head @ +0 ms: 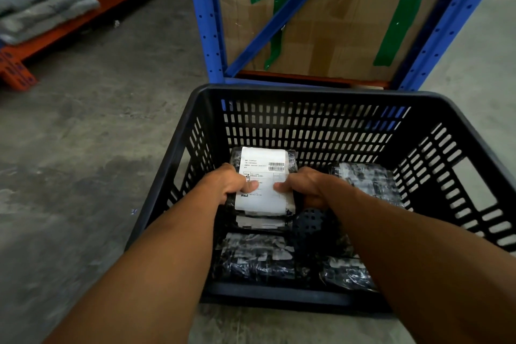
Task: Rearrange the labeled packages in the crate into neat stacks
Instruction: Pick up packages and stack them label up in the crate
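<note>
A black slotted plastic crate (307,92) stands on the floor in front of me. Both hands reach into it and grip one black package with a white shipping label (265,160). My left hand (229,180) holds its left edge, thumb on the label. My right hand (305,186) holds its right edge. The package rests on top of a stack of similar packages (259,222) at the crate's back left. More black packages lie at the back right (365,179), front left (257,257) and front right (346,272).
Just behind the crate rises a blue metal rack (205,17) holding taped cardboard boxes (329,28). An orange shelf beam (64,28) with folded grey cloth (42,5) runs at the far left. Grey concrete floor (97,134) surrounds the crate.
</note>
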